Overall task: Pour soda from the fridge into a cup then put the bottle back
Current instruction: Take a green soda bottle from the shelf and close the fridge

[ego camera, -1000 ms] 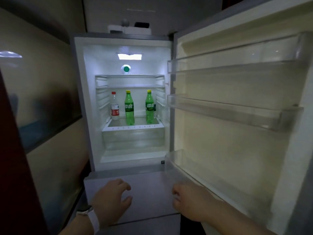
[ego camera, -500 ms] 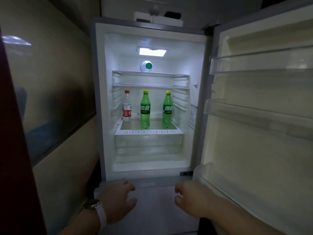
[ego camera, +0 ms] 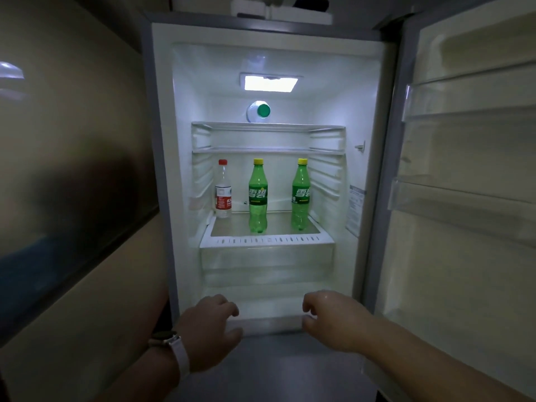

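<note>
The fridge (ego camera: 162, 169) stands open and lit in front of me. On its lower shelf (ego camera: 266, 240) two green soda bottles with yellow caps stand upright, one in the middle (ego camera: 257, 198) and one to the right (ego camera: 300, 195). A clear water bottle (ego camera: 223, 192) with a red cap and red label stands at the left of them. My left hand (ego camera: 208, 329), with a watch on the wrist, and my right hand (ego camera: 333, 320) hover low before the fridge's bottom edge, fingers loosely curled, holding nothing. No cup is in view.
The fridge door (ego camera: 464, 198) is swung open to the right, its clear door bins empty. A bottle with a green cap (ego camera: 259, 111) lies on the top shelf, cap toward me. A glossy wall panel (ego camera: 72, 169) runs along the left. White items (ego camera: 281, 10) sit on top of the fridge.
The view has drawn closer to the fridge, which now fills the frame and sits more centred. Both hands have stayed low in front of it, still empty.
</note>
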{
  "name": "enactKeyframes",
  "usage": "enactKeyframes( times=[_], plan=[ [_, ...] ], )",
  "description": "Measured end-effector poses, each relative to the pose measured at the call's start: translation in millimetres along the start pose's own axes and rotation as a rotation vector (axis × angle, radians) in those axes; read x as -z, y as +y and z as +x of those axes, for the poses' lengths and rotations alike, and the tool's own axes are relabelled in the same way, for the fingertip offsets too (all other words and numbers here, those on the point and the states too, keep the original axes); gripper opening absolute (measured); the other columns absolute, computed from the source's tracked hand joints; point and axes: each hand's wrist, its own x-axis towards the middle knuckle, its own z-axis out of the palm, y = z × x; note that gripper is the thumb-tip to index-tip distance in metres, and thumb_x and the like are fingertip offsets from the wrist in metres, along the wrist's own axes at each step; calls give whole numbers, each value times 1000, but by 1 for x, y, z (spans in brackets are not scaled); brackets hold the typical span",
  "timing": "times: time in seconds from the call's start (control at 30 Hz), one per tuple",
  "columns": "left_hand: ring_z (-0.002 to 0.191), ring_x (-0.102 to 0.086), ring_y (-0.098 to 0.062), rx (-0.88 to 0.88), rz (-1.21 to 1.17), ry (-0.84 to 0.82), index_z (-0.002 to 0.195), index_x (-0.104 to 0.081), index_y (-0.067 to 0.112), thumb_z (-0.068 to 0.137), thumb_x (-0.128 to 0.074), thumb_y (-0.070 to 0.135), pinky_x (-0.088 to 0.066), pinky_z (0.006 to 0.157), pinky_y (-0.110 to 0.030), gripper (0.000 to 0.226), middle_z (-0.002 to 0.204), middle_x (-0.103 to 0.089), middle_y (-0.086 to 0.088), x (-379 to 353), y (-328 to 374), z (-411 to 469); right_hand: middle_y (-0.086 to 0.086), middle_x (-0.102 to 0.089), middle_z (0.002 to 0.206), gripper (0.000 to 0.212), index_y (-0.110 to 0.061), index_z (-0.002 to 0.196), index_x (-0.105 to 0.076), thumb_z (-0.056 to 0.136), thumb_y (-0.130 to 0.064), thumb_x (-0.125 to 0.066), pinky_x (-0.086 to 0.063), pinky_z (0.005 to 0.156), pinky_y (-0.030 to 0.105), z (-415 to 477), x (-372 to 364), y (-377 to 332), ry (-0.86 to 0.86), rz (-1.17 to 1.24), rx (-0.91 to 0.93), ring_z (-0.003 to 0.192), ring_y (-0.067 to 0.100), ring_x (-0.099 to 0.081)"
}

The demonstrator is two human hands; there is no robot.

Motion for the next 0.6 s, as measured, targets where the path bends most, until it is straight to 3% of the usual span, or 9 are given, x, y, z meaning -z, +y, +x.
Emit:
enactKeyframes(
  times=[0.13, 0.37, 0.6],
  plan=[
    [115, -49, -11, 14, 17, 12, 120, -55, 33, 85, -49, 57, -44, 92, -30, 43, 123, -52, 12, -1, -5, 39, -2, -61, 116, 34, -26, 119, -60, 91, -43, -50, -49, 85, 31, 47, -1, 8, -7, 14, 2, 100, 19, -58],
    [105, -53, -11, 107, -112, 92, 115, -62, 26, 89, -56, 45, -43, 87, -24, 33, 118, -58, 6, 11, -7, 117, -2, -62, 100, 24, -25, 105, -62, 91, -42, -52, -54, 82, 39, 124, 3, 28, 6, 131, -18, 87, 16, -59],
    [93, -58, -11, 195, -282, 197, 100, -68, 26, 82, -57, 41, -46, 78, -25, 25, 103, -64, 6, 12, -5, 167, -3, -62, 85, 15, -23, 93, -61, 90, -36, -54, -56, 77, 38, 180, 8, 37, 77, 235, -37, 77, 14, -60]
  ],
)
